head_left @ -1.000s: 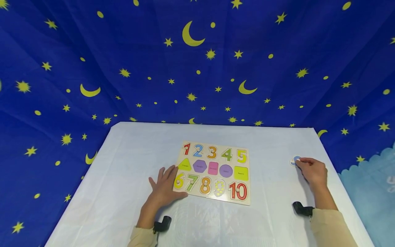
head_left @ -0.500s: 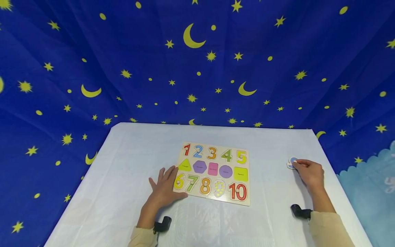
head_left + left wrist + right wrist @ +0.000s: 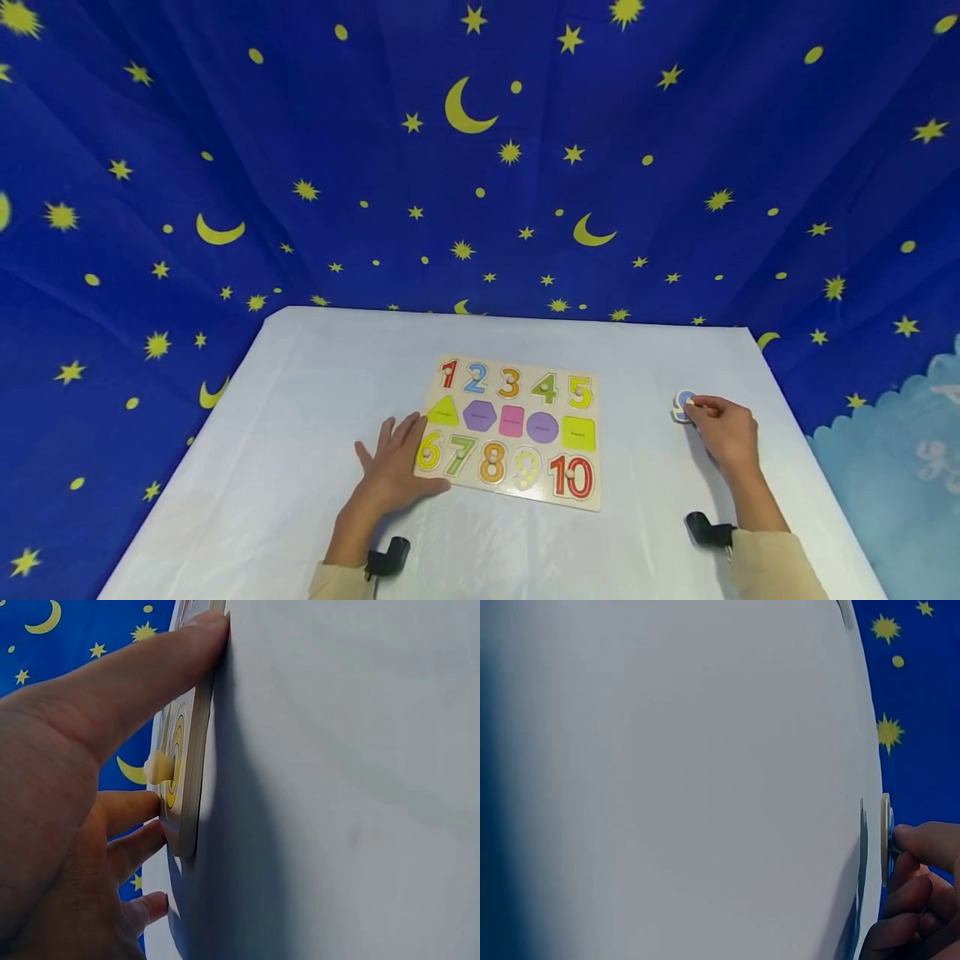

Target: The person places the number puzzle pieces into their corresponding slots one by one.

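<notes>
A wooden number puzzle board (image 3: pixel 540 492) lies on the white table, with coloured numbers on small knobs and a row of flat shapes. The number nine's recess (image 3: pixel 527 468) shows yellow dots. My left hand (image 3: pixel 393 467) rests at the board's near left corner, thumb along the front edge and fingers spread by the left edge. In the left wrist view the six's knob (image 3: pixel 159 767) stands beside the fingers. Right of the board, my right hand (image 3: pixel 726 433) pinches a blue number nine puzzle piece (image 3: pixel 681 406) by its knob. The right wrist view shows this piece (image 3: pixel 886 840) raised above its shadow.
The white table (image 3: pixel 345 358) extends around the board on all sides. A blue curtain (image 3: pixel 360 100) with yellow moons and stars hangs behind and beside it. Pale blue scalloped cloth (image 3: pixel 892 467) shows at the right. Black wrist cameras (image 3: pixel 388 557) sit at both wrists.
My right hand has moved left toward the board, carrying the blue nine. The left hand stays at the board's corner. The head view has shifted slightly.
</notes>
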Available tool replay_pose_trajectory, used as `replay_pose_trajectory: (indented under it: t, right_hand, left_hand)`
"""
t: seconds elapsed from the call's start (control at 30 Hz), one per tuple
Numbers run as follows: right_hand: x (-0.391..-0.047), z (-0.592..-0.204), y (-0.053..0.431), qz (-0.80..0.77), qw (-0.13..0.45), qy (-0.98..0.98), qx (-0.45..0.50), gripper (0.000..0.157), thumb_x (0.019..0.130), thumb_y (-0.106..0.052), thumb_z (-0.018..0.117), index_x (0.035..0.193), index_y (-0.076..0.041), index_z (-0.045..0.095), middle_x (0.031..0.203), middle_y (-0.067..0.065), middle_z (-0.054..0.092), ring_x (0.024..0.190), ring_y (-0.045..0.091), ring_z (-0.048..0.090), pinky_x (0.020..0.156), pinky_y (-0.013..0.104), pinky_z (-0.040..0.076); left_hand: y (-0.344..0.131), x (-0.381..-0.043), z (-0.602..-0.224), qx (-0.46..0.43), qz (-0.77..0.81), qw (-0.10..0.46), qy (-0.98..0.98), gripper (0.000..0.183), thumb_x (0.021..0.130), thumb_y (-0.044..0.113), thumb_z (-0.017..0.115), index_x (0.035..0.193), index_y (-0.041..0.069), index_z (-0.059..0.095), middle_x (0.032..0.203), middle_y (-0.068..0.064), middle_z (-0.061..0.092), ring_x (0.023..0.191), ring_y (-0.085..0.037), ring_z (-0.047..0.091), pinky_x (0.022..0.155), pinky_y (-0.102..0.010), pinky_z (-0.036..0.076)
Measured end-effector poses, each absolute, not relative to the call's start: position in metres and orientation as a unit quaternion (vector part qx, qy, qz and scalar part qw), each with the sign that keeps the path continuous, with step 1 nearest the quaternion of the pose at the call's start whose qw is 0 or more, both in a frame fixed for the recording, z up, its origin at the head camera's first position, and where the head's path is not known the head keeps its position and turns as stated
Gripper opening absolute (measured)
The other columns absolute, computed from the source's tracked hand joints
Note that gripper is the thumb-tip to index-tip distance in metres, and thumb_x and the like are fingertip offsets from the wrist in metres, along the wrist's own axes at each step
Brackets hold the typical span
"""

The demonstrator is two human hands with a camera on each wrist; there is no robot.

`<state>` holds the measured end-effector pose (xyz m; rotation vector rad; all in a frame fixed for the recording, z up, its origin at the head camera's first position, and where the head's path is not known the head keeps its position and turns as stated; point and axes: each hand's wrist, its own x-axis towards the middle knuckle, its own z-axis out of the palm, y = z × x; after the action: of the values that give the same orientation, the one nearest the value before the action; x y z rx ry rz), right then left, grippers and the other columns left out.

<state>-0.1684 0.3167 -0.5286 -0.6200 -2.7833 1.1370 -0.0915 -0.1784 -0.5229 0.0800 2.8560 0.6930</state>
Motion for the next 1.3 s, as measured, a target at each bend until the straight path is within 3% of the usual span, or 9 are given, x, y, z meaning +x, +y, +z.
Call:
replay_pose_trajectory:
  t: [0.43,0.77,1.3]
  right_hand:
    - [-0.158,-0.525,0.286,0.349,0.046,-0.928,-0.121,0.031,0.091,-0.026,0.066,0.108,-0.001,0.069,0.075,0.006,0.06,0.065,0.019,0.049,0.051,0.028,0.038]
    - [-0.162,-0.513,0.26,0.364,0.067,-0.926,-0.073,0.025,0.088,-0.022,0.069,0.104,-0.003,0.072,0.076,0.005,0.061,0.059,0.016,0.048,0.05,0.028,0.039]
    - [-0.152,-0.516,0.226,0.372,0.005,-0.925,-0.072,0.026,0.088,-0.021,0.068,0.107,-0.004,0.07,0.076,0.005,0.057,0.061,0.018,0.049,0.047,0.027,0.039]
  left_hand:
    - [-0.18,-0.087,-0.523,0.024,0.238,0.108,0.965,0.108,0.065,0.053,0.082,0.151,0.012,0.031,0.156,-0.008,0.025,0.142,-0.041,0.007,0.095,-0.077,-0.006]
    - [-0.18,-0.09,-0.522,0.022,0.23,0.107,0.967,0.109,0.066,0.054,0.081,0.152,0.012,0.029,0.156,-0.007,0.025,0.142,-0.041,0.006,0.095,-0.077,-0.006]
    - [-0.183,-0.091,-0.529,0.025,0.228,0.11,0.967,0.111,0.067,0.057,0.08,0.153,0.014,0.026,0.157,-0.006,0.022,0.143,-0.038,0.004,0.096,-0.076,-0.008]
